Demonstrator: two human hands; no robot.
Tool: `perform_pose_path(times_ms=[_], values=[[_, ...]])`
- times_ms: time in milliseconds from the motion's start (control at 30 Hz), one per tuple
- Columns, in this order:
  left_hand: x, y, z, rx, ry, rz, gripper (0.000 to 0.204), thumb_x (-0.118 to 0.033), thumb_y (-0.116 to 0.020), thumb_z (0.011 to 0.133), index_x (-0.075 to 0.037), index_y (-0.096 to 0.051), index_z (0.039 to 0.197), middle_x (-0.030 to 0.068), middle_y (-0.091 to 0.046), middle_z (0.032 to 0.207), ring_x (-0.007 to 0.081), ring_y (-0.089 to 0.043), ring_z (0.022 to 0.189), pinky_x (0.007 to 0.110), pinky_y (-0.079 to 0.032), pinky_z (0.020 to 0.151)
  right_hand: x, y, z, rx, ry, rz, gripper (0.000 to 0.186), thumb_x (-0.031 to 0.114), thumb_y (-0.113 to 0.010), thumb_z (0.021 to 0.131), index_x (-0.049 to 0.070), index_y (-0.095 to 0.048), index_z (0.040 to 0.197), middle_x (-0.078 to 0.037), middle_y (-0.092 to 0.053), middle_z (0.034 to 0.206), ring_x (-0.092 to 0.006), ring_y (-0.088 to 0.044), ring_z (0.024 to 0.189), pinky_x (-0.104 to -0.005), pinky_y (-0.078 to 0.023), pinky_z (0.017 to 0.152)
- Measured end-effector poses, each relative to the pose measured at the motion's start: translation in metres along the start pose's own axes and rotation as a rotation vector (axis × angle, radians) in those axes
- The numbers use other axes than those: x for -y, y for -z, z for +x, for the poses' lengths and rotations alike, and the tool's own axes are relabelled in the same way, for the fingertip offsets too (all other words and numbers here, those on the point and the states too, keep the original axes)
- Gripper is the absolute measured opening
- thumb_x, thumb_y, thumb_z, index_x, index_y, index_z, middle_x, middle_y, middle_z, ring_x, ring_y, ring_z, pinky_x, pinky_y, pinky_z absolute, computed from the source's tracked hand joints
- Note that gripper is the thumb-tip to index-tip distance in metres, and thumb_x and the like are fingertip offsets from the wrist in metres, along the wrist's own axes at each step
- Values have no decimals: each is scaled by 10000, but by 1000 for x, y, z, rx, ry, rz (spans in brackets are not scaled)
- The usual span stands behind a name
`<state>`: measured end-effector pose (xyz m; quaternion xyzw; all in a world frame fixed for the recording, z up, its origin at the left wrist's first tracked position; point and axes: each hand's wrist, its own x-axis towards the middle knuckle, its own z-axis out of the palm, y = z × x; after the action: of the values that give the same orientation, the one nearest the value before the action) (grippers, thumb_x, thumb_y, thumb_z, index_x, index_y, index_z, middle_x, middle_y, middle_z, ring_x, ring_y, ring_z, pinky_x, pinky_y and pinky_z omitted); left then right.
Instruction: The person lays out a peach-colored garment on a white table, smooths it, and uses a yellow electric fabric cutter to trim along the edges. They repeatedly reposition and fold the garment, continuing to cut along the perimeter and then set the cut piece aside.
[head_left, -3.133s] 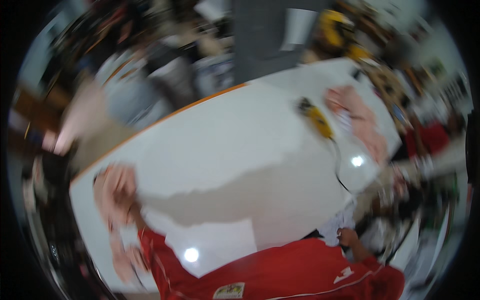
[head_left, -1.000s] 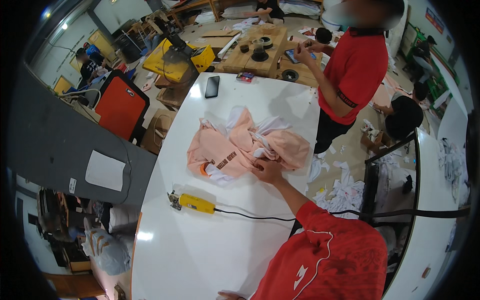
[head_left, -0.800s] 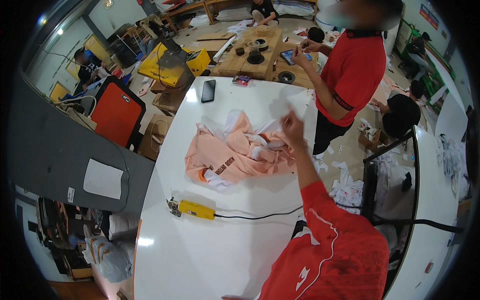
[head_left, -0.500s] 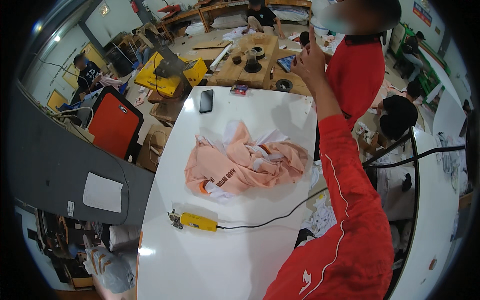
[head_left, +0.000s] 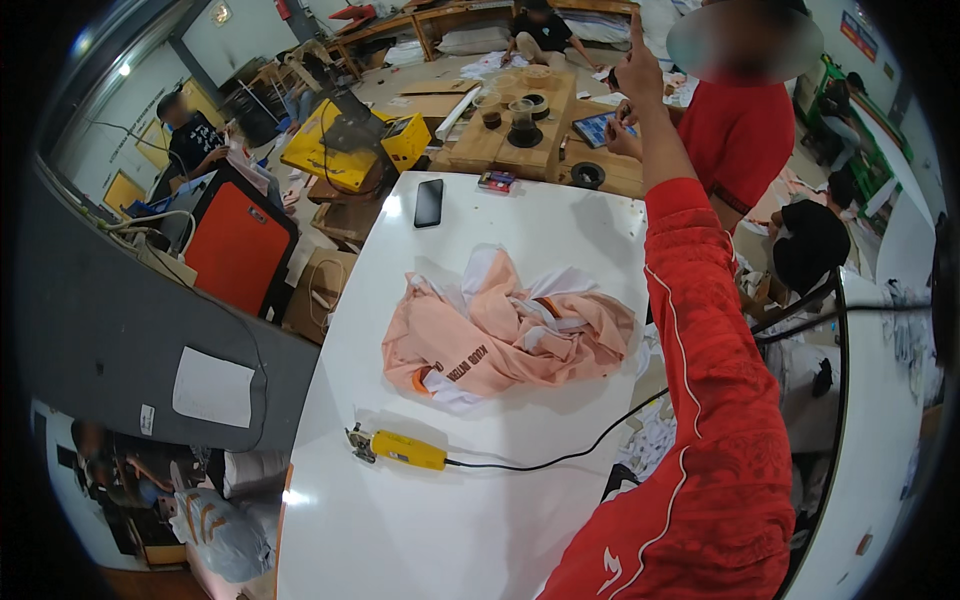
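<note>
My right arm, in a red sleeve, reaches up the right side, and my right hand is raised beyond the white table's far right corner. Its index finger points up and it holds nothing that I can see; the other fingers look partly curled. My left hand is out of view. On the white table lies a crumpled peach and white garment with dark lettering and orange trim. Nearer to me rests a yellow handheld electric cloth cutter, its black cord running off to the right.
A black phone and a small box lie at the table's far end. Past it stands a wooden bench with cups. A person in red stands at the far right. Several people sit around the floor. A grey panel flanks the left.
The view has shifted slightly, so the table and its things appear a little farther right. My right hand has risen higher, index finger still extended. The other person's hands now show beside it.
</note>
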<state>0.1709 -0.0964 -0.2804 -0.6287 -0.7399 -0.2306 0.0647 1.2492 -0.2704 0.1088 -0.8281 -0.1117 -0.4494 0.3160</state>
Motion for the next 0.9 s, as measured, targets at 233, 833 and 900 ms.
perform_pose_path(times_ms=[233,833,900], values=[[5,-2,0,-5,-28,-35,499,-429,-657,1019,-48,-576,1331,156,-556,1376,361,-518,1326,517,-430,1098,-3,-2,-12,18,-39,-41,995,126,-650,934,362,-92,1724,-243,-701,1034,-426,-694,896,-530,-537,796],[26,-12,-6,-58,-1,-127,458,-343,-685,1025,-29,-570,1337,169,-540,1394,360,-522,1319,511,-434,1099,99,17,-340,1414,17,581,368,275,-804,930,129,-731,1260,-127,-772,976,-201,-667,809,-374,-550,754],[26,-13,0,-68,-20,-140,453,-334,-688,1026,-27,-570,1338,171,-539,1396,360,-523,1318,510,-434,1099,116,25,-407,1504,237,514,565,362,-807,897,125,-648,1385,-139,-760,1026,-288,-720,920,-394,-559,847]])
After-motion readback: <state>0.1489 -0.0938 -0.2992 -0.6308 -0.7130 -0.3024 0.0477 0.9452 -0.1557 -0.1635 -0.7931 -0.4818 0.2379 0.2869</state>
